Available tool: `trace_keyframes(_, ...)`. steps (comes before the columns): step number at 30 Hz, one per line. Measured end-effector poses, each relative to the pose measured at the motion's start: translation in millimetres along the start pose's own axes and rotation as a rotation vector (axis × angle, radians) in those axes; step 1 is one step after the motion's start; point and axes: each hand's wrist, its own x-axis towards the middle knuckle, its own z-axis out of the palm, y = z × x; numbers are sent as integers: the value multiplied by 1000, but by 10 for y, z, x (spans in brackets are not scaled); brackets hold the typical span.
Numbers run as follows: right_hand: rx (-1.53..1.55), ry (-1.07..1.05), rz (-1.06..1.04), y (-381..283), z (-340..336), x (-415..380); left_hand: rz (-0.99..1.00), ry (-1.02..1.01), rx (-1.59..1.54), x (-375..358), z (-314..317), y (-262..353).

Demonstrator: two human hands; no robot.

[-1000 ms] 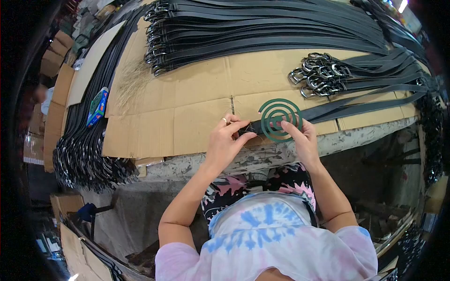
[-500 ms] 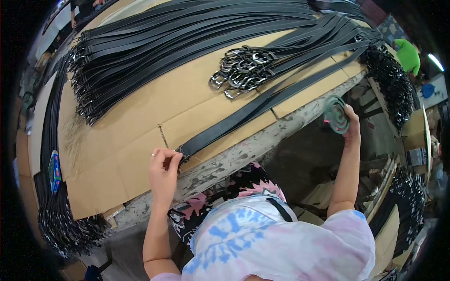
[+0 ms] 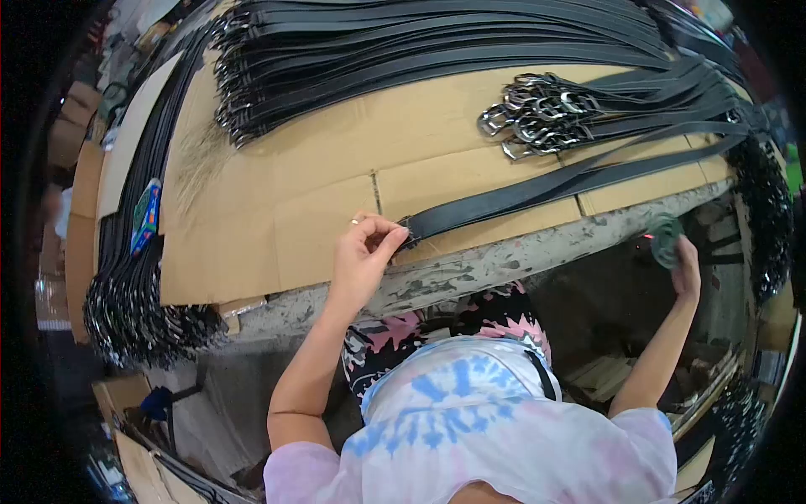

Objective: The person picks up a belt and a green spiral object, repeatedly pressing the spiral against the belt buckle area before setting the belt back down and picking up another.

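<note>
My left hand [image 3: 359,262] pinches the buckle end of a black belt [image 3: 491,204] between thumb and fingers, close to the front edge of the table. From there the belt stretches to the right across the cardboard. Off the table's front edge, my right hand [image 3: 688,267] grips a green, round, ringed thing [image 3: 666,240], blurred, with a small red spot at its side; I cannot tell its kind. Just behind the held belt lies a bundle of black belts with silver buckles [image 3: 541,118].
A wide stack of black belts [image 3: 437,63] covers the back of the cardboard-topped table [image 3: 294,214]. More belts [image 3: 155,323] hang over its left end, with a blue and green packet [image 3: 146,217] on them. Buckles [image 3: 760,218] hang at the right corner.
The view has swung, so the table and both hands appear farther right. My left hand stays at the belt's buckle end, and my right hand still grips the green thing.
</note>
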Motion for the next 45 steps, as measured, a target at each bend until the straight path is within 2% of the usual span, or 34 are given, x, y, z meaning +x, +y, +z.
trace_keyframes(1,98,-121,-55,-73,13,-99,-10,14,3,-13,8,-9)
trace_keyframes(3,343,-539,-283,-93,224,-29,13,27,-4,-13,14,-15)
trace_keyframes(5,-235,-37,125,-99,182,-12,27,44,-3,-7,22,-55)
trace_keyframes(6,-430,-163,161,-127,169,32,40,55,-3,-6,25,-71)
trace_keyframes(7,-435,-176,157,-125,161,12,37,69,-5,-2,24,-76)
trace_keyframes(9,130,-274,-135,-144,204,-103,-10,72,-46,-21,18,-94)
trace_keyframes(10,377,-436,-276,-120,410,-83,-17,76,-44,-35,15,-118)
trace_keyframes(11,377,-438,-276,-128,419,-89,18,81,-39,-27,19,-147)
trace_keyframes(13,-146,-212,50,-222,414,-61,61,94,-43,-1,46,-156)
trace_keyframes(14,-95,-360,74,-266,432,-28,58,105,-76,-6,56,-155)
trace_keyframes(15,-101,-371,80,-345,567,-43,47,116,-105,-37,61,-160)
trace_keyframes(17,65,-467,-65,-541,1140,-185,35,127,-71,-71,54,-119)
trace_keyframes(19,-33,-374,43,-687,1715,-238,41,129,-43,-59,64,-105)
trace_keyframes(21,-163,-398,34,-784,2374,-329,79,156,-74,-63,93,-136)
trace_keyframes(23,-106,-536,-17,-714,2824,-358,68,165,-79,-74,103,-116)
trace_keyframes(25,-131,-615,-160,-659,3248,-440,57,173,-82,-86,110,-111)
trace_keyframes(27,-251,-692,-216,-697,3519,-494,56,181,-97,-91,120,-115)
trace_keyframes(33,-280,-851,-173,-726,3818,-478,31,171,-115,-100,131,-128)
trace_keyframes(45,-437,-857,-119,-753,3845,-390,72,184,-95,-107,142,-122)
